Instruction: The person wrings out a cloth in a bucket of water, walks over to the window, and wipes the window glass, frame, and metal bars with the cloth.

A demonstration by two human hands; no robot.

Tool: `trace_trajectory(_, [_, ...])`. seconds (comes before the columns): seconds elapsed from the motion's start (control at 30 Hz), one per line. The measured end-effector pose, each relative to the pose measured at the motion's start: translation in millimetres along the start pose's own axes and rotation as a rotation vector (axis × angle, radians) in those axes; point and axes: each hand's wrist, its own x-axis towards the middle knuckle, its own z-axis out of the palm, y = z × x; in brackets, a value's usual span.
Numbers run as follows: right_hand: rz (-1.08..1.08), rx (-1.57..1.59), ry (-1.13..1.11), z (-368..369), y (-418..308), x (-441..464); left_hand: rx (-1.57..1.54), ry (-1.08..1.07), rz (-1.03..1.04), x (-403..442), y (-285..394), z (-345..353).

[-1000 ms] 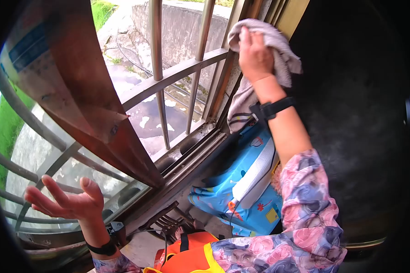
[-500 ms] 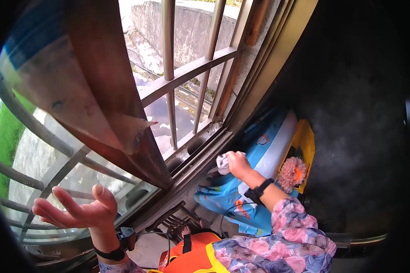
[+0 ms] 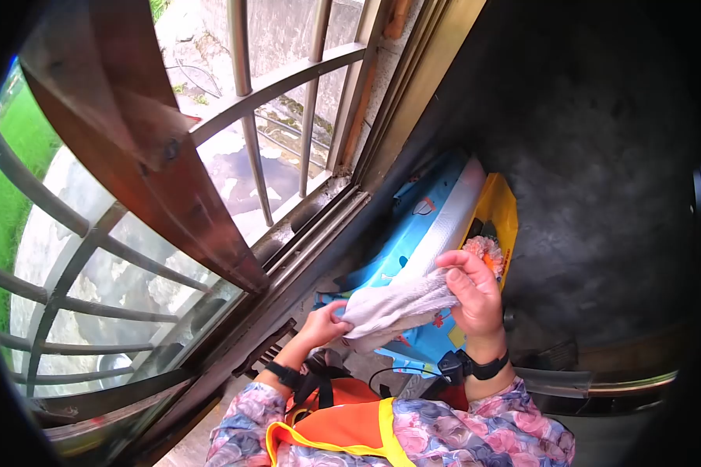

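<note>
A whitish-grey cloth [image 3: 397, 307] is stretched between my two hands in front of my body. My left hand [image 3: 322, 325] pinches its left end, fingers closed on the fabric. At the other end, my right hand [image 3: 475, 294] grips the cloth between thumb and fingers. Behind the cloth lies a blue patterned fabric [image 3: 424, 214] with a white band along it. A pink-orange fluffy flower [image 3: 484, 253] sits by a yellow item [image 3: 500, 206], just beyond my right hand.
An open window frame [image 3: 319, 233] runs diagonally past my left side, with metal bars [image 3: 249, 132] outside it. A brown-edged window sash [image 3: 202, 210] stands at the left. A dark surface [image 3: 600, 194] fills the right.
My left hand has come from the window glass to the cloth and taken hold of it. The cloth, bunched in my right hand before, is now spread between both hands, nearer my body.
</note>
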Motion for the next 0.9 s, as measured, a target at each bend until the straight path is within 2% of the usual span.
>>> trace_trajectory(0.03, [0.005, -0.001, 0.000, -5, 2, -3, -0.098, -0.094, -0.148, 8, -1, 8])
trace_trajectory(0.1, [-0.019, -0.096, 0.066, -20, 8, -8, -0.046, -0.018, -0.080, 12, 1, 13])
trace_trajectory(0.17, [0.052, -0.010, 0.159, -40, 13, -12, 0.378, 0.392, 0.133, 12, 3, 8])
trace_trajectory(0.2, [0.093, 0.059, 0.207, -51, 16, -16, 0.350, 0.437, 0.078, 7, 24, -3])
trace_trajectory(0.23, [0.134, 0.126, 0.255, -59, 19, -20, 0.336, 0.549, 0.145, 8, 27, -7])
trace_trajectory(0.3, [0.187, 0.141, 0.286, -72, 31, -31, -0.142, 0.602, 0.204, 17, 40, -14])
trace_trajectory(0.37, [0.300, 0.153, 0.329, -79, 46, -44, -0.059, 0.941, 0.595, 39, 74, -27])
trace_trajectory(0.4, [0.334, 0.183, 0.316, -79, 52, -49, -0.372, 0.880, 0.478, 38, 113, -33])
trace_trajectory(0.43, [0.365, 0.212, 0.302, -77, 58, -52, -0.595, 0.793, 0.513, 53, 128, -38])
trace_trajectory(0.47, [0.357, 0.239, 0.280, -73, 60, -51, -0.540, 0.876, 0.606, 76, 141, -40])
trace_trajectory(0.53, [0.311, 0.273, 0.216, -67, 60, -46, -0.766, 0.822, 0.873, 105, 200, -38])
trace_trajectory(0.57, [0.300, 0.268, 0.211, -62, 55, -41, -0.642, 0.833, 1.035, 124, 224, -40])
trace_trajectory(0.63, [0.185, 0.370, 0.320, -55, 42, -28, -0.290, 0.890, 1.130, 145, 278, -46])
trace_trajectory(0.67, [0.110, 0.421, 0.215, -60, 42, -22, -0.007, 1.035, 1.282, 160, 298, -52])
trace_trajectory(0.7, [0.109, 0.420, 0.215, -62, 42, -19, -0.011, 0.974, 1.174, 180, 300, -49])
trace_trajectory(0.77, [0.110, 0.418, 0.284, -63, 42, -11, 0.042, 1.045, 1.061, 206, 278, -30])
trace_trajectory(0.8, [0.114, 0.375, 0.226, -64, 42, -8, 0.118, 1.091, 1.027, 210, 266, -26])
trace_trajectory(0.9, [0.177, 0.361, 0.151, -76, 58, -10, 0.100, 1.009, 0.895, 233, 211, -11])
